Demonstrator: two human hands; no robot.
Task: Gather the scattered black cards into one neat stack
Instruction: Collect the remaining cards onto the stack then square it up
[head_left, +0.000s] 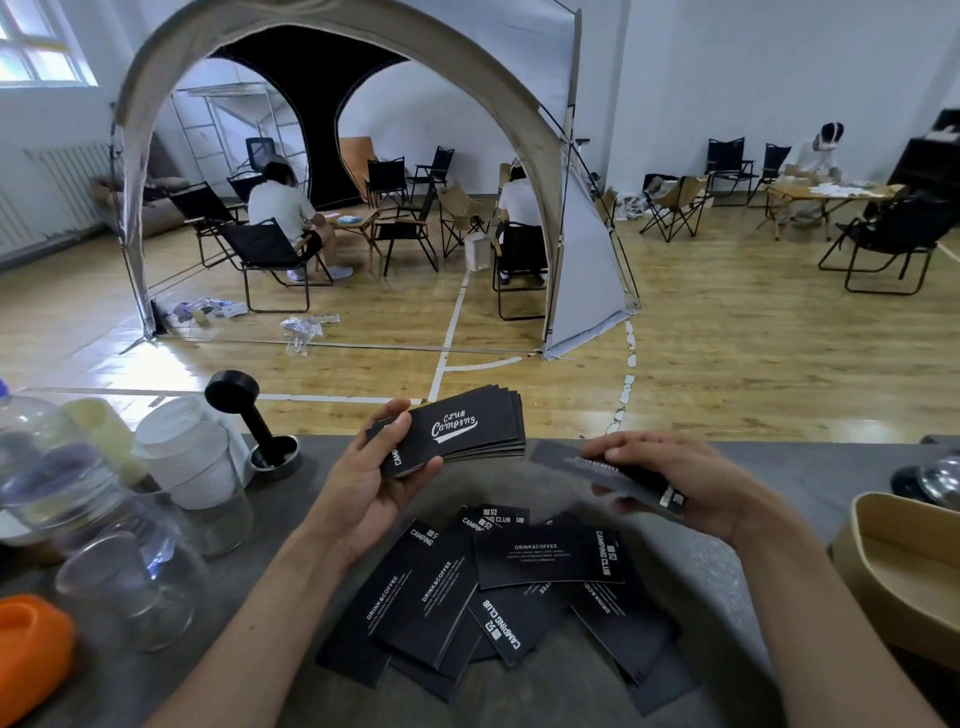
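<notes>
**Between the hands, cards half gathered**

Below both hands, loose black cards (498, 587) lay overlapped on the desk (291, 525). The left hand (379, 478) gripped the gathered stack (462, 428); the right hand (680, 478) pinched one blurred card (623, 478). They looked thin, light, fairly stiff and probably slick, best lifted by their edges.

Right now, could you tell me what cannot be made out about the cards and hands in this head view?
- Card in the right hand: motion-blurred, so its print and count are unreadable.
- Stack in the left hand: only the top face and edges show; the count is hidden.
- Pile of cards on the table: overlapping, so the lower ones are covered.
- Small print under "DRINK&COFFEE": too small to read.
</notes>
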